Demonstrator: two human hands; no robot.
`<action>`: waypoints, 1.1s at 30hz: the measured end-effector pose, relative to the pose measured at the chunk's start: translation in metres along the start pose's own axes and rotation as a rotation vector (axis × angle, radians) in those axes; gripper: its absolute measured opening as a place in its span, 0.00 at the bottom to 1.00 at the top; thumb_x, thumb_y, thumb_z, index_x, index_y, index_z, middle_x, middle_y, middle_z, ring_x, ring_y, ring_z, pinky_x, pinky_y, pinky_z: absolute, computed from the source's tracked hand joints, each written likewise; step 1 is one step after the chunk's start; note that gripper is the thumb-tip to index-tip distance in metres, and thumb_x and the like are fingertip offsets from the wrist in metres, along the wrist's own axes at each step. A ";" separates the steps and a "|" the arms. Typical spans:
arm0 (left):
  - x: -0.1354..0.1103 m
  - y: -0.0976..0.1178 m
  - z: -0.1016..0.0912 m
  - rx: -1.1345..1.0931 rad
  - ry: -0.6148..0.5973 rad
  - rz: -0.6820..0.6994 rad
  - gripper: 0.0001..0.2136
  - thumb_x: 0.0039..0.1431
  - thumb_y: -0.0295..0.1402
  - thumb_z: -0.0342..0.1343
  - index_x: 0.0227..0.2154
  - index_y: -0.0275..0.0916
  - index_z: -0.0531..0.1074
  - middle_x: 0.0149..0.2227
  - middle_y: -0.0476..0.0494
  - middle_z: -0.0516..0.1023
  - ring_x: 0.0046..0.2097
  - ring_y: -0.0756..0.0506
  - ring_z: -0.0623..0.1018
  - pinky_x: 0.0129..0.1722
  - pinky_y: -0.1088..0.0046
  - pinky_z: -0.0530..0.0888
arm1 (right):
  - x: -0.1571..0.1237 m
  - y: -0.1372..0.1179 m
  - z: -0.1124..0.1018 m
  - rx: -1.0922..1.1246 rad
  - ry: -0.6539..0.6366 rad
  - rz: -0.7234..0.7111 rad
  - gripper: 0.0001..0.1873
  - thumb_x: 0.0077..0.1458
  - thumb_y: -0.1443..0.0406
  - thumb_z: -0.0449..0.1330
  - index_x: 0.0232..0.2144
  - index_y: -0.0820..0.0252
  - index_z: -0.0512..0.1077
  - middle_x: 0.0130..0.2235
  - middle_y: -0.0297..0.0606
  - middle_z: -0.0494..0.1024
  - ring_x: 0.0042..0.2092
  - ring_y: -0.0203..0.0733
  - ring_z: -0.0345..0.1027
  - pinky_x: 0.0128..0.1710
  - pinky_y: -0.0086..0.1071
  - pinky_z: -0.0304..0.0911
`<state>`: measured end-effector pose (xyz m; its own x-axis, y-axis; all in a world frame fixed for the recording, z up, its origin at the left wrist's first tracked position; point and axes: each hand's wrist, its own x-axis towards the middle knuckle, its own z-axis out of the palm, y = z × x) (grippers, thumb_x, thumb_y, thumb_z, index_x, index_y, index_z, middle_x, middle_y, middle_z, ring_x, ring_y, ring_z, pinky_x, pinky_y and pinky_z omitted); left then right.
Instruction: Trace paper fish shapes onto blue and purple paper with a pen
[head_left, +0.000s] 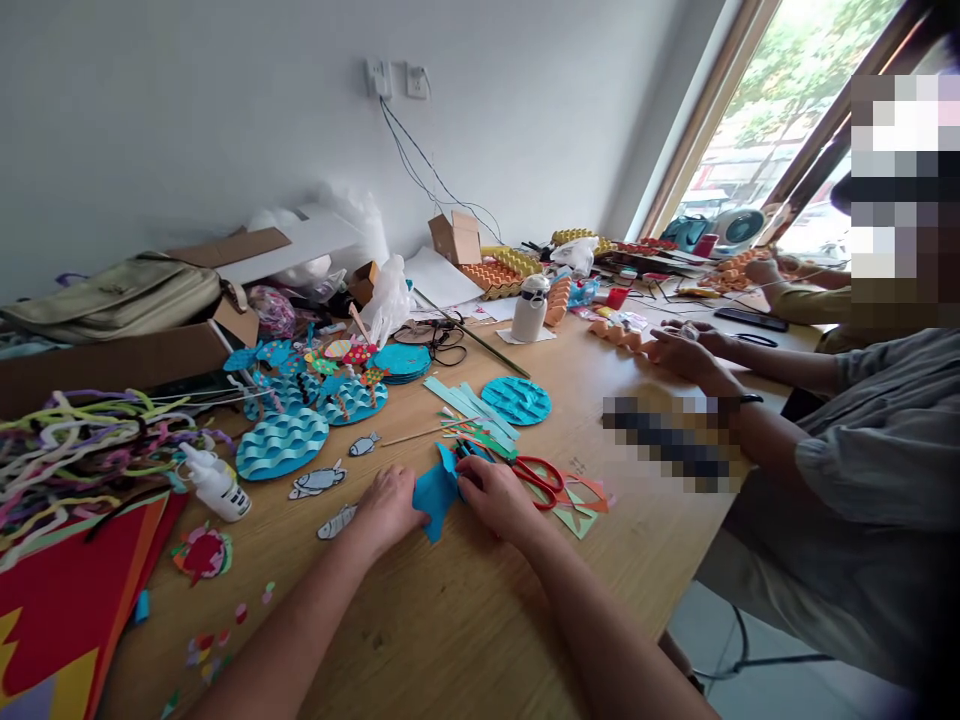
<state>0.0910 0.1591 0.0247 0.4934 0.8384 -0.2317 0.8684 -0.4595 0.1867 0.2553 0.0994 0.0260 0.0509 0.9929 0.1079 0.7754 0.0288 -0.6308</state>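
A piece of blue paper (435, 493) with a cut, uneven outline is held between my two hands above the table. My left hand (391, 503) is closed on its left side. On the right, the closed fingers of my right hand (496, 497) pinch its edge, where a strip stands up; part of that grip is hidden. Red-handled scissors (541, 482) lie just beyond my right hand. Paper strips (480, 415) and green and orange offcuts (581, 505) lie around them. Left of my left hand are grey paper fish (318, 482).
A white glue bottle (216, 483), blue wavy paper discs (282, 444), pipe cleaners (67, 440) and coloured sheets (52, 600) cover the left side. Behind stand a lidded cup (530, 312) and egg trays (501, 272). At right, a co-worker's hands (686, 350) hold an egg-carton piece (619, 336).
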 end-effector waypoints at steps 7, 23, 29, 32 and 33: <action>-0.001 -0.008 -0.001 -0.021 0.052 0.036 0.11 0.59 0.32 0.54 0.43 0.35 0.67 0.46 0.41 0.69 0.47 0.42 0.70 0.46 0.59 0.68 | 0.000 0.002 0.000 0.009 0.003 -0.011 0.11 0.54 0.69 0.52 0.38 0.59 0.72 0.33 0.35 0.78 0.34 0.37 0.70 0.32 0.26 0.57; -0.011 -0.001 -0.024 0.058 -0.075 0.357 0.17 0.42 0.34 0.60 0.38 0.39 0.69 0.42 0.40 0.71 0.44 0.37 0.72 0.44 0.65 0.69 | 0.001 0.001 -0.001 0.036 0.021 -0.027 0.11 0.53 0.70 0.52 0.36 0.61 0.72 0.30 0.35 0.78 0.31 0.36 0.68 0.30 0.26 0.56; -0.016 0.015 -0.017 0.160 -0.036 0.284 0.23 0.42 0.41 0.60 0.42 0.37 0.67 0.43 0.36 0.68 0.45 0.34 0.71 0.43 0.59 0.69 | 0.001 0.004 0.001 0.044 0.019 -0.034 0.10 0.52 0.70 0.53 0.35 0.61 0.72 0.29 0.35 0.77 0.30 0.37 0.68 0.29 0.26 0.56; -0.017 0.019 -0.014 0.208 -0.031 0.269 0.22 0.43 0.39 0.59 0.43 0.36 0.66 0.42 0.35 0.69 0.45 0.35 0.71 0.42 0.59 0.70 | 0.001 0.005 0.002 0.049 0.016 -0.039 0.10 0.52 0.70 0.53 0.36 0.61 0.72 0.30 0.36 0.77 0.30 0.37 0.68 0.29 0.26 0.56; -0.016 0.020 -0.014 0.223 -0.033 0.269 0.22 0.44 0.38 0.60 0.42 0.35 0.67 0.42 0.36 0.69 0.44 0.36 0.71 0.42 0.60 0.70 | 0.001 0.005 0.002 0.052 0.016 -0.041 0.10 0.52 0.70 0.53 0.36 0.61 0.72 0.30 0.36 0.78 0.31 0.37 0.69 0.30 0.26 0.57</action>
<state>0.0994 0.1403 0.0454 0.7042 0.6703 -0.2342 0.6948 -0.7184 0.0328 0.2578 0.1009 0.0217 0.0298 0.9888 0.1463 0.7434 0.0759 -0.6646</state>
